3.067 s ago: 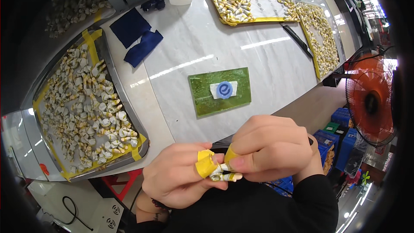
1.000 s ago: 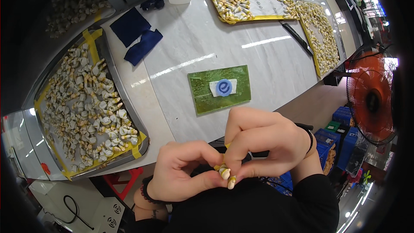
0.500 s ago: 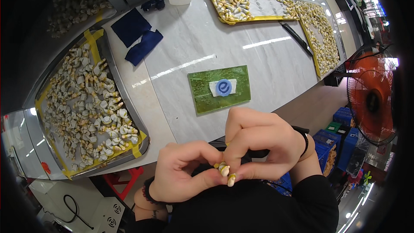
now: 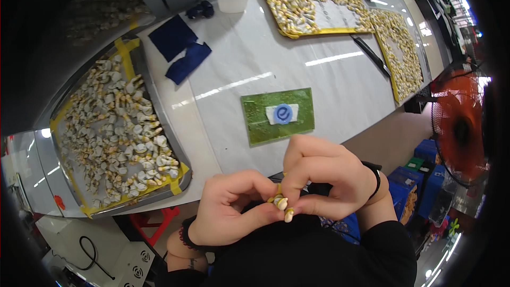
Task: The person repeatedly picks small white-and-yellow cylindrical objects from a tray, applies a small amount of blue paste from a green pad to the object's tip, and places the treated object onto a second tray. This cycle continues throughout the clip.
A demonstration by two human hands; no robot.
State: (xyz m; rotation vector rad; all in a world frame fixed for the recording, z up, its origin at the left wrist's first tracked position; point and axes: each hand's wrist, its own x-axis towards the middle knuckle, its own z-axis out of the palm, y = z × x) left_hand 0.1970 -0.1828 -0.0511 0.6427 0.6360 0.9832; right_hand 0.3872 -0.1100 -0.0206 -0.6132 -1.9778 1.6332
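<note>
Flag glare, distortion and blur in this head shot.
Head view: white glare streaks cross the grey tabletop; head view: straight edges bow toward the black rim; head view: orange fan looks smeared; head view: left hand and right hand read fairly clearly.

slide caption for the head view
Left hand and right hand pinch small white-and-yellow pieces before a green slab.

left grip (image 4: 219, 213) and right grip (image 4: 342, 175) — both pinched, close together.
</note>
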